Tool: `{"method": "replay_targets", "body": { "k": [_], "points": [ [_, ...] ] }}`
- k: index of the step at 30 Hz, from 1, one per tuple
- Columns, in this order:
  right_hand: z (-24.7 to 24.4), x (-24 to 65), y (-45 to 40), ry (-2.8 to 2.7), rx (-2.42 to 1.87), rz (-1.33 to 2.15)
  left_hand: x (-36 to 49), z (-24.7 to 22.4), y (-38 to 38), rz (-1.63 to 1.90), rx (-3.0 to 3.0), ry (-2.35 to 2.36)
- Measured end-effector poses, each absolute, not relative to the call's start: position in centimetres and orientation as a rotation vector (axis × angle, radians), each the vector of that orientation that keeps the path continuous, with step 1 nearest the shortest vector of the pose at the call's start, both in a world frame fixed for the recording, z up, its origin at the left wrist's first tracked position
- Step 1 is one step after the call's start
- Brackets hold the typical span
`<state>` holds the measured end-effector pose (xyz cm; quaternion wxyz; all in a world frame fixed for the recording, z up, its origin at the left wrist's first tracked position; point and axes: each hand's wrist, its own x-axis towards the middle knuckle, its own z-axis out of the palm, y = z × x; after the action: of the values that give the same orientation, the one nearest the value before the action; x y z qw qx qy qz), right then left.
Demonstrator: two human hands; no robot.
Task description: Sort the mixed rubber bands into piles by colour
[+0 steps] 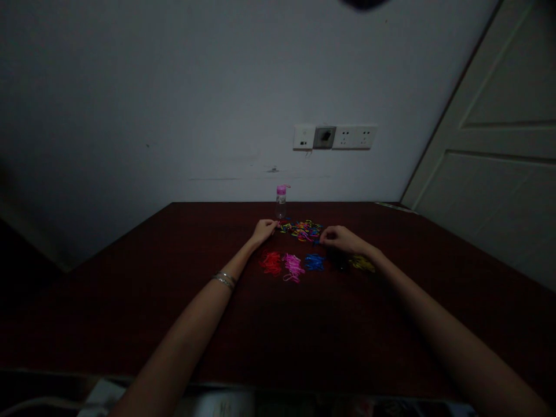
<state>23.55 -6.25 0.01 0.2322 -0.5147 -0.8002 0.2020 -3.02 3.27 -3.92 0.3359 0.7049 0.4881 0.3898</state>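
A mixed heap of small coloured rubber bands [306, 230] lies on the dark red-brown table [278, 336]. At the heap's left edge is my left hand [264, 230], its fingers pinched at a small pinkish band. My right hand [341, 238] is closed at the heap's right side, with a blue band [316, 242] at its fingertips. Nearer to me are single-colour piles: red bands [271, 263], pink bands [293, 266], blue bands [314, 262] and yellow bands [362, 263]. Dark bands [341, 264] sit in shadow under my right hand, hard to make out.
Behind the heap stands a clear bottle [281, 205] with a pink cap and loop. Wall sockets [334, 137] are set in the wall above the table's back edge. A panelled door [499, 139] is at the right. Blurred items show below the table's front edge.
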Motion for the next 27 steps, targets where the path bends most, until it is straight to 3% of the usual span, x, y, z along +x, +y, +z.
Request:
{"method": "replay_targets", "body": {
  "k": [7, 17, 27],
  "points": [
    [-0.2, 24.1, -5.9, -2.054, -1.368, 0.632, -2.6, -3.1, 2.5, 1.047, 1.875, 1.251],
    [1.1, 22.6, -6.7, -1.905, -1.307, 0.781, 2.6, -0.5, -1.3, 0.705, 2.079, 0.812],
    [1.5, 21.9, -7.2, -1.894, -1.271, 0.778, 2.9, 0.1, -2.1, 0.695, 1.943, 0.798]
  ]
}}
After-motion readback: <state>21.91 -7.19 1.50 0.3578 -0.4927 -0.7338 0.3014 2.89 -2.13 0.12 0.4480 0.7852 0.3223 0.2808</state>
